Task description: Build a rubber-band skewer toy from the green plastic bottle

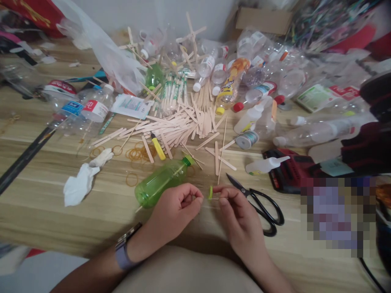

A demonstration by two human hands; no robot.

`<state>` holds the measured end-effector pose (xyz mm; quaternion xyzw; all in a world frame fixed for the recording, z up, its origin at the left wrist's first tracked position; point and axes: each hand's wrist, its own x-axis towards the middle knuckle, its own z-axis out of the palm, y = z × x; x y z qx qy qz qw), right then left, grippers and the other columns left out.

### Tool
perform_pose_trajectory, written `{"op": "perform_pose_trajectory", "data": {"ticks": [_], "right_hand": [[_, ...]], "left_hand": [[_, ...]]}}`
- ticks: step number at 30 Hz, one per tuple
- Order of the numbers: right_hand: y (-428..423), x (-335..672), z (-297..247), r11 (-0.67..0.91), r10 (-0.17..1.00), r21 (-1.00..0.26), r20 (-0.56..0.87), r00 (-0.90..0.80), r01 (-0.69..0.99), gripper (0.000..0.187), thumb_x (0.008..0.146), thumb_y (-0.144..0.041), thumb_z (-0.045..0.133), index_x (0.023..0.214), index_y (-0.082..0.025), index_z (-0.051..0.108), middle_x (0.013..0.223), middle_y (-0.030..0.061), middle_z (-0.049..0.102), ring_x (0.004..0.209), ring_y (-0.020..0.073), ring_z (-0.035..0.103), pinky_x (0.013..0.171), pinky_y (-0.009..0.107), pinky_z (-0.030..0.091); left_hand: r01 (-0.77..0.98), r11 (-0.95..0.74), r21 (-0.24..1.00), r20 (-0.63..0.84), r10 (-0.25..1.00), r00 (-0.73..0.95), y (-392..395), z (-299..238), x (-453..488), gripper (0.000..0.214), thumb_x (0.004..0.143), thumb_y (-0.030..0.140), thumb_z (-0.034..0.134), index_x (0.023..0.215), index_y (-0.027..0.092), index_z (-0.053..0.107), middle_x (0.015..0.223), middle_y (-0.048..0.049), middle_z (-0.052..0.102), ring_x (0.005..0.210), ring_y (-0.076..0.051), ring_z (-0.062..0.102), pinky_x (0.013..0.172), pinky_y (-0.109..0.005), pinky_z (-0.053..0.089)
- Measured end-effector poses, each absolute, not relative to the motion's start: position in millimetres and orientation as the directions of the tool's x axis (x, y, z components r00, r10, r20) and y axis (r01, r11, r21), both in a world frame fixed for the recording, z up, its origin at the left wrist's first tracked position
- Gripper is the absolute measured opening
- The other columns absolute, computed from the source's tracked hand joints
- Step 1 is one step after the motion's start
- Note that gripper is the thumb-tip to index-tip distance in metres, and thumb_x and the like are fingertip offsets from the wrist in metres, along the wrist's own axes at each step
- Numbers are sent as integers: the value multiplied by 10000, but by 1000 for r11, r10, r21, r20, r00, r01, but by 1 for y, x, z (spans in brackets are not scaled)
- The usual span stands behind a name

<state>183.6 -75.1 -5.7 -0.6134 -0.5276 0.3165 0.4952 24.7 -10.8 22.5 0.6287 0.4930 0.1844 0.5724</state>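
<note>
My right hand (240, 211) pinches what looks like a thin stick, its kind too fine to make out. A small yellow-green bottle cap (210, 192) sits at its end, touching or very near my index fingertip. Left of the cap, my left hand (180, 207) is closed, thumb against fingertips; whatever it pinches is hidden or too small to see. A green plastic bottle (161, 181) with a green cap lies on its side just beyond my left hand. Black-handled scissors (256, 203) rest beside my right hand, blades slightly apart.
Wooden craft sticks (174, 130) lie heaped mid-table behind rubber bands (139, 154) and a yellow-handled tool (158, 147). Clear plastic bottles (259, 91) crowd the back. A glue bottle (265, 165) and a red-black power tool (287, 171) are at right; crumpled tissue (80, 183) lies left.
</note>
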Motion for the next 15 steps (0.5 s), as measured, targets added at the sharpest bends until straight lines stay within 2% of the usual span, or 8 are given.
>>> {"op": "perform_pose_trajectory", "data": {"ticks": [4, 7, 11, 15], "right_hand": [[-74, 182, -2, 1, 964, -985, 46, 261, 171, 165, 962, -289, 500, 814, -223, 529, 1024, 39, 620, 574, 76, 495, 517, 206, 425], [-74, 179, 0, 12, 969, -998, 26, 247, 57, 172, 956, -311, 520, 814, -217, 544, 1011, 37, 596, 536, 65, 445, 494, 206, 416], [-73, 175, -4, 3, 981, -991, -23, 193, -135, 142, 951, -318, 535, 849, -228, 576, 818, -5, 567, 553, 85, 471, 507, 209, 416], [-72, 170, -9, -57, 982, -945, -112, 152, -323, 147, 946, -334, 545, 862, -227, 601, 677, -27, 546, 534, 101, 482, 518, 222, 414]], "left_hand": [[410, 119, 904, -318, 829, 460, -11, 23, 25, 186, 832, 300, 533, 835, 184, 679, 564, 54, 507, 526, -111, 440, 493, -218, 318], [404, 106, 908, -305, 828, 470, -12, 24, 26, 209, 848, 284, 509, 873, 189, 693, 622, 33, 588, 567, -124, 491, 522, -224, 351], [390, 85, 917, -284, 825, 488, -12, 25, 26, 203, 871, 255, 474, 824, 191, 661, 719, 9, 656, 679, -147, 572, 615, -241, 408], [381, 67, 922, -268, 820, 506, -12, 24, 26, 200, 873, 233, 460, 787, 194, 636, 688, 18, 639, 663, -143, 569, 620, -240, 405]]}}
